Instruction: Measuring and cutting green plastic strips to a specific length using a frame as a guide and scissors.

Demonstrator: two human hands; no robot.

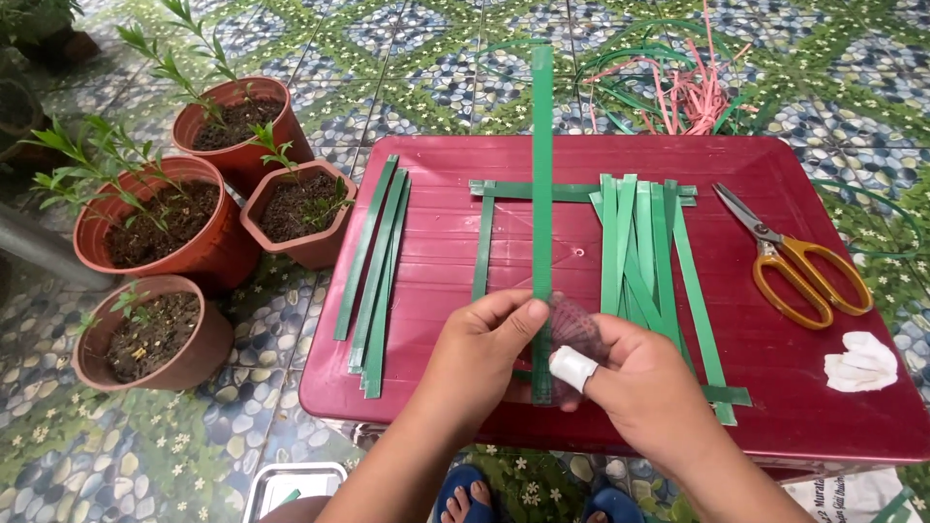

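My left hand point(481, 351) and my right hand point(639, 383) both pinch the near end of a long green strip point(542, 174) that runs away from me over the dark red table point(804, 387). A white bandage wraps my right thumb. Under the strip lies a flat weave of green strips point(639, 242), with a crosswise strip point(513, 191) at its far edge and another lengthwise strip point(483, 247) to the left. A loose bundle of green strips point(376, 261) rests at the table's left side.
Orange-handled scissors point(799, 266) and a crumpled white cloth point(860, 363) lie at the right. Several terracotta pots with small plants point(184, 223) stand on the patterned floor at left. Pink and green strip scraps point(678, 87) pile beyond the table. My blue sandals point(465, 494) show below.
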